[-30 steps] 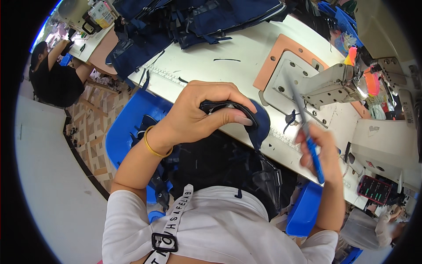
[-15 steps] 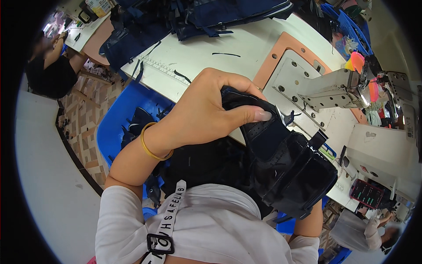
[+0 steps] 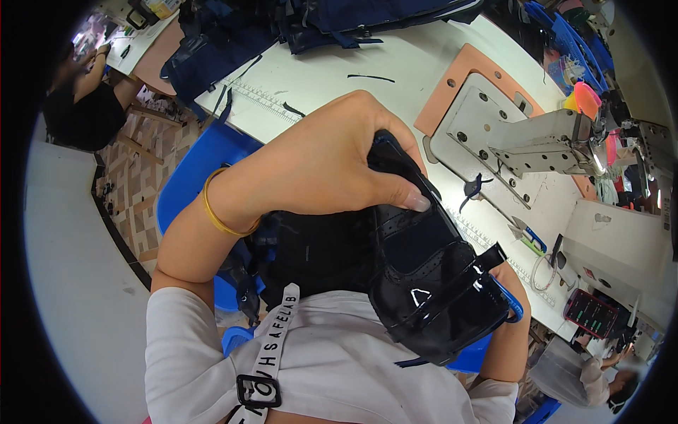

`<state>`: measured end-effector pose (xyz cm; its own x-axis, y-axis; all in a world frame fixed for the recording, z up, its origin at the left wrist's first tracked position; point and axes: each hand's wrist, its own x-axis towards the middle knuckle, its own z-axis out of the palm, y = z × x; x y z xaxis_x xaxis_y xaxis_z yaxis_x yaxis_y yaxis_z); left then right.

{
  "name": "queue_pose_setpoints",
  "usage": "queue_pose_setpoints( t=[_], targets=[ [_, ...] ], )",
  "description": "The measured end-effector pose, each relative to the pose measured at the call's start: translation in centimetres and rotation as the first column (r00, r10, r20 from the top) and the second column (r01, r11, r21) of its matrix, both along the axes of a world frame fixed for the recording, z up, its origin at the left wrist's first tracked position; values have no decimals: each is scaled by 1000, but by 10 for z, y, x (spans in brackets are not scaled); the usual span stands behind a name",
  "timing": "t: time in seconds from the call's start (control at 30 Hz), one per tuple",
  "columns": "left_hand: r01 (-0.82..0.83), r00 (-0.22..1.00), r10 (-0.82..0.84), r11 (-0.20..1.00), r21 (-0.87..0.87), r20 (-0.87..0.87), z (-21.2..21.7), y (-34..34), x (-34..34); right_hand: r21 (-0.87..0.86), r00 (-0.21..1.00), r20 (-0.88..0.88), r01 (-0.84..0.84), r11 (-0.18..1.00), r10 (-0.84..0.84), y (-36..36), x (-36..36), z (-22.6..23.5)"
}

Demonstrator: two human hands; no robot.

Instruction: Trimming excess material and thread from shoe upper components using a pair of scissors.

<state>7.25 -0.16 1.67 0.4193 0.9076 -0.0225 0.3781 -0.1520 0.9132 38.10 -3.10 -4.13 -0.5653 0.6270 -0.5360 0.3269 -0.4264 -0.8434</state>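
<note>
My left hand (image 3: 346, 159) is closed on the upper end of a glossy dark stitched piece (image 3: 438, 290), thumb on its near face, fingers behind it. The piece has a navy panel, rows of small perforations and a shiny strap with a loop. It hangs tilted above my lap. Behind its lower right side is my right hand (image 3: 510, 278), close against a bright blue curved edge; its fingers are hidden.
Navy fabric pieces (image 3: 226, 49) are heaped on the far side of the white table (image 3: 311, 85). A sewing machine (image 3: 544, 145) stands at right, with scissors (image 3: 530, 237) and a phone (image 3: 590, 313) nearer me. A blue bin (image 3: 180, 187) is at left. Other people sit far left and lower right.
The dark piece has turned and shifted slightly left and down, so its glossy face and strap show more. Part of my right hand and a blue edge have come into sight.
</note>
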Motion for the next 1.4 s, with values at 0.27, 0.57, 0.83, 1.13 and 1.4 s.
queue_pose_setpoints(
  t=[0.27, 0.57, 0.83, 1.13, 1.4],
  targets=[
    [62, 996, -61, 998, 10, -69, -1, 9, 3, 395, 948, 8, -295, 870, 318, 12, 17, -27],
    [147, 983, -162, 974, -172, -80, -22, 17, -9, -118, 987, 117, -93, 989, 106, 12, -2, 7],
    [138, 974, -160, 980, -141, -160, -14, 18, -1, 416, 930, -78, -296, 859, 358, 19, 11, -30],
    [226, 968, -241, 958, -175, -70, -11, 18, 1, 279, 923, 177, -380, 882, 342, 15, 5, -13],
    [332, 942, -319, 933, -143, 105, -17, 19, 3, 169, 887, 342, -383, 908, 310, 8, -11, 6]
  ],
)
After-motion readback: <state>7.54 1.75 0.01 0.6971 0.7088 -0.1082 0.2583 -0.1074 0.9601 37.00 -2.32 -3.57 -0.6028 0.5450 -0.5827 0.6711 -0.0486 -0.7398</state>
